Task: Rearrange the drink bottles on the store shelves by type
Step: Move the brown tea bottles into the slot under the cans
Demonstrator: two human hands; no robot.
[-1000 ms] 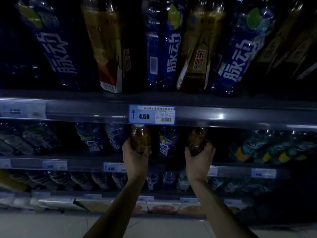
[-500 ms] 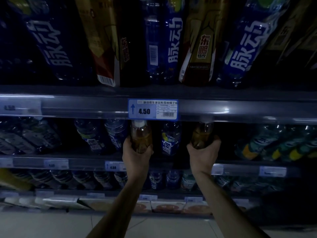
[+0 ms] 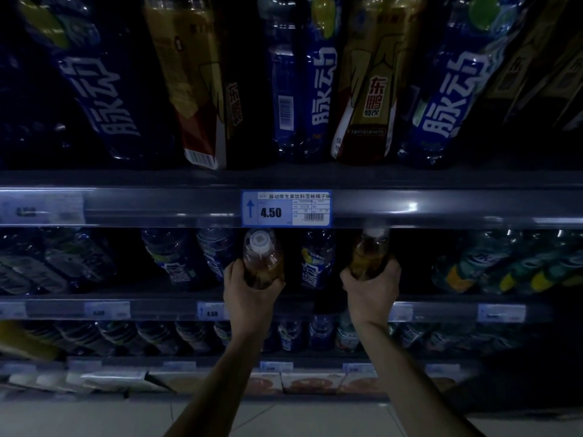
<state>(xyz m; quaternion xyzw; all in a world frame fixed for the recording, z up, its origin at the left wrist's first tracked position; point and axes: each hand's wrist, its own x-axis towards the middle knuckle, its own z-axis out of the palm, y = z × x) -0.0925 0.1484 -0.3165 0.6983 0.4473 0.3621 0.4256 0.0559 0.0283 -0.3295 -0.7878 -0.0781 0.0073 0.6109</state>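
We hold one amber bottle (image 3: 262,260) in our left hand (image 3: 249,291), another (image 3: 367,253) in the right (image 3: 372,291), fingers wrapped round each body, caps clear above for sorting.

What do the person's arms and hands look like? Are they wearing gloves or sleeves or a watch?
No gloves: both the left hand and the right hand are bare. The forearms are bare too, with no sleeves showing up to the bottom edge of the picture. No watch, bracelet or ring can be seen on the wrists or fingers, though the store is dim, so tiny things could be missed.
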